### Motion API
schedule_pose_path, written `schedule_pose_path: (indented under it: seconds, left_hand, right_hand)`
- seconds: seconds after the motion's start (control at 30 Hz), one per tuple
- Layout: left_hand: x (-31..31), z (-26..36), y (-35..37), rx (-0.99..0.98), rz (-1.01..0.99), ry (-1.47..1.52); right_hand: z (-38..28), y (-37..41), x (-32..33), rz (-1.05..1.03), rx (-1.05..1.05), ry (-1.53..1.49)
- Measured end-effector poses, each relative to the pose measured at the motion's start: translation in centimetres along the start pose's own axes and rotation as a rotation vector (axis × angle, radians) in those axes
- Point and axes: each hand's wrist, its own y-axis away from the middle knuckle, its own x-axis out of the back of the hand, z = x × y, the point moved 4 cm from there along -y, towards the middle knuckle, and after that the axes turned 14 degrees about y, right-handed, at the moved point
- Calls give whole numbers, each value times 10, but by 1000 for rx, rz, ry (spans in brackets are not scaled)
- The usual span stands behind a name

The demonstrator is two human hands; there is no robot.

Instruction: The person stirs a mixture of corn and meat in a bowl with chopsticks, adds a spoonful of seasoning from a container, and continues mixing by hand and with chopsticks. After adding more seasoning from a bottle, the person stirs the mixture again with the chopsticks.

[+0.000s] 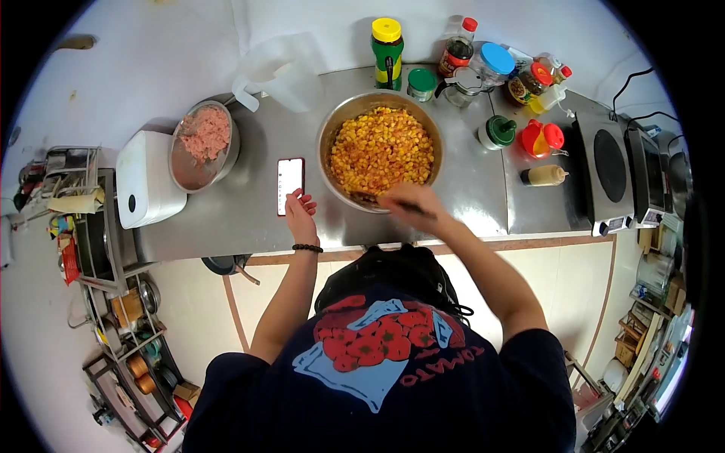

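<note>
A steel bowl (326, 175) full of corn kernels mixed with reddish minced meat (381, 147) stands on the counter in front of me. At its near rim, my right hand (414, 205) is closed round the handle of a dark-handled utensil (418, 209). The utensil's other end is mostly hidden in the mix, so its kind cannot be made out. My left hand (300, 214), with a beaded bracelet at the wrist, is by the lower edge of a phone (289, 185) with a lit screen. Its fingers are loosely bent and apart, holding nothing.
On the left, a metal bowl (181, 172) of pink minced meat leans by a white appliance (149, 181). A clear pitcher (291, 84) stands behind the phone. Bottles and jars, including a yellow-capped container (387, 57) and squeeze bottle (545, 176), line the back and right, before a hot plate (608, 162).
</note>
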Motion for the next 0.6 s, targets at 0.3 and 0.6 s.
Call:
schedule_pose_path:
  seconds: [0.3, 0.6]
  left_hand:
    - [10, 4, 8, -6, 6, 13]
    - [24, 0, 12, 16, 25, 0]
  right_hand:
    - [70, -77, 54, 342, -444, 104]
    - [84, -41, 33, 373, -517, -178]
